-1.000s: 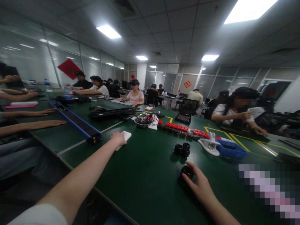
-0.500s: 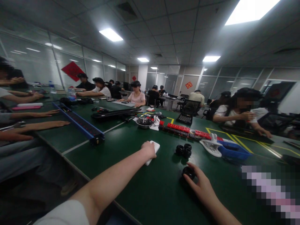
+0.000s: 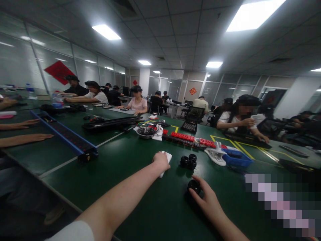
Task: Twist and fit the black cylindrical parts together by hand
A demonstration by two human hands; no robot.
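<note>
My left hand [image 3: 162, 161] is closed over a flat white slab with rounded corners [image 3: 167, 156], which lies on the green table; its exact kind does not show. Nearer to me, my right hand [image 3: 205, 194] curls its thumb and fingers around a black round piece [image 3: 193, 186] on the tabletop. The fingers partly cover that piece. Just beyond it, several similar black round pieces [image 3: 188, 162] sit close together, to the right of the white slab.
Red parts [image 3: 184, 136] lie in a row behind, leading to a white clamp-like piece [image 3: 217, 154] and a blue tray [image 3: 237, 159]. A metal bowl [image 3: 145, 133] holds cables. At left is a long blue-edged frame [image 3: 65, 134], with co-workers' hands [image 3: 37, 138] beside it.
The view has turned right, so the table's contents appear farther left. My left hand and the white slab are closer to the black cluster. My right hand keeps its hold.
</note>
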